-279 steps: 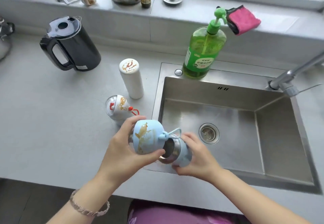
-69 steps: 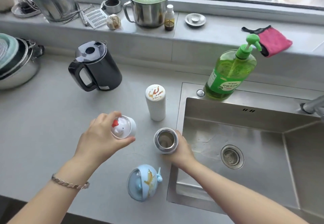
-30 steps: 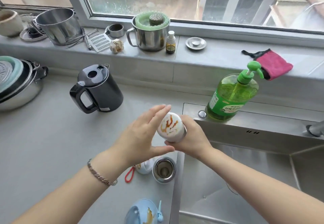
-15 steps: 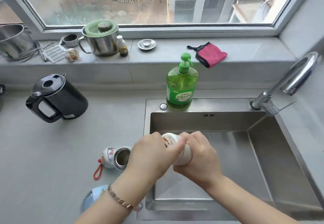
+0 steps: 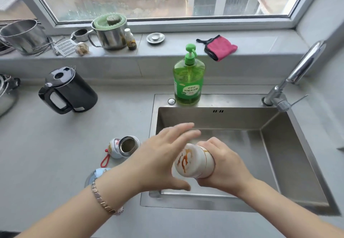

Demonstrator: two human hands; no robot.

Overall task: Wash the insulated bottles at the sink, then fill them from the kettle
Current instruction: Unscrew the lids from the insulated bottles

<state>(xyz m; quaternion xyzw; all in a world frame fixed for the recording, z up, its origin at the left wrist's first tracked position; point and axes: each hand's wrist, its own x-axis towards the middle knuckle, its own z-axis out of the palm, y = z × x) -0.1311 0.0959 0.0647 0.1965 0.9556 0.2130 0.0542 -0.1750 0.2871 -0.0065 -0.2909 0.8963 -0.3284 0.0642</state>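
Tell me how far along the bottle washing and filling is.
Early. Done: an uncapped bottle stands on the counter. In hand: the right hand grips the white bottle over the sink, left hand open at its cap. Left: no water runs from the faucet, so washing, then filling from the kettle.

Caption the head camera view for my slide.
Right hand grips white bottle over the sink, left hand open beside it.

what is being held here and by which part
The right hand grips the white bottle round its body; the left hand is open beside it.
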